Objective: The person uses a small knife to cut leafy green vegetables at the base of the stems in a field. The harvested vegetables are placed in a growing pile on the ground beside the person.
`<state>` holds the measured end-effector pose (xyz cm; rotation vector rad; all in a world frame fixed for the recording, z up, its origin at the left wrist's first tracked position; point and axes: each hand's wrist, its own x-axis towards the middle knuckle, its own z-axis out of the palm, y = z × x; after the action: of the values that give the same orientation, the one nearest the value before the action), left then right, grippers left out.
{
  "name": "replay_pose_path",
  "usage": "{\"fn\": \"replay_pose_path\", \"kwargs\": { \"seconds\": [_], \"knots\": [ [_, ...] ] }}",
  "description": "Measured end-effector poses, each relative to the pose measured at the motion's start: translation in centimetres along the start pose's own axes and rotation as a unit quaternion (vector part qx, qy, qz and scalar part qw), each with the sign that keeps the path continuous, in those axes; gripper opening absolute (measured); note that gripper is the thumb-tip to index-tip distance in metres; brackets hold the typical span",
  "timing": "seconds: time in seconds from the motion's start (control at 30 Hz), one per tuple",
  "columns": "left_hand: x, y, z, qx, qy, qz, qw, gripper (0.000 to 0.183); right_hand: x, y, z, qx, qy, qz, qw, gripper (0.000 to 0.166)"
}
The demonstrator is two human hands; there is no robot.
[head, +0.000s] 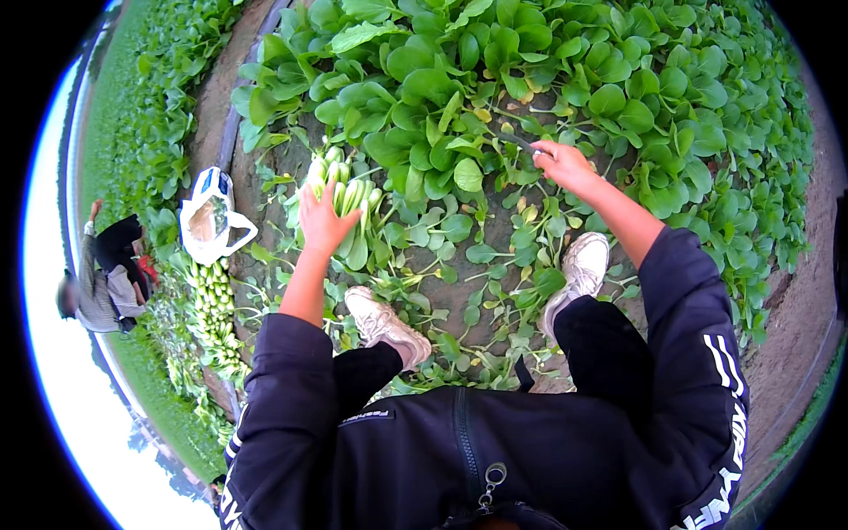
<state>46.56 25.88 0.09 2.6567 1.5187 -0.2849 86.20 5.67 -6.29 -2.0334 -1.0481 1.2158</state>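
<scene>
My left hand (322,222), fingers spread, touches a small pile of cut bok choy (358,197) whose pale stem ends face away from me. I cannot see any of the pile enclosed by that hand. My right hand (562,163) is closed around the handle of a knife. The knife's dark blade (511,139) points up and left, toward the base of the standing bok choy plants (424,119). Leaves partly cover the blade's far end.
Loose leaves lie on the soil around my shoes (384,321). At left, a white bag (211,225) stands by a long row of cut bok choy (213,298). Beside a dark hose (230,136) runs a soil path. Another person (109,285) bends over the field at far left.
</scene>
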Motion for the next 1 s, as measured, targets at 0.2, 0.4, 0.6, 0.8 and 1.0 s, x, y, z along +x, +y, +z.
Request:
{"fn": "replay_pose_path", "kwargs": {
  "seconds": [0.2,0.4,0.6,0.8,1.0],
  "knots": [
    [3.1,16.7,-7.7,-0.307,0.114,0.228,0.917,0.035,-1.9,2.3,-0.3,-0.089,0.006,-0.057,0.994,0.036],
    [5.1,24.9,-3.2,-0.162,-0.076,0.194,0.965,0.040,-0.1,0.4,0.8,-0.018,0.057,-0.042,0.997,0.036],
    [4.7,19.8,1.8,0.032,-0.144,0.191,0.971,0.031,2.0,-0.3,2.5,-0.061,0.034,0.001,0.998,0.035],
    [3.9,19.0,3.8,0.090,-0.107,0.212,0.967,0.028,2.4,-0.2,3.5,-0.053,0.043,0.033,0.997,0.036],
    [4.2,19.5,2.0,0.082,-0.181,0.207,0.958,0.046,3.3,1.0,3.1,0.032,-0.003,0.055,0.998,0.036]
  ]
}}
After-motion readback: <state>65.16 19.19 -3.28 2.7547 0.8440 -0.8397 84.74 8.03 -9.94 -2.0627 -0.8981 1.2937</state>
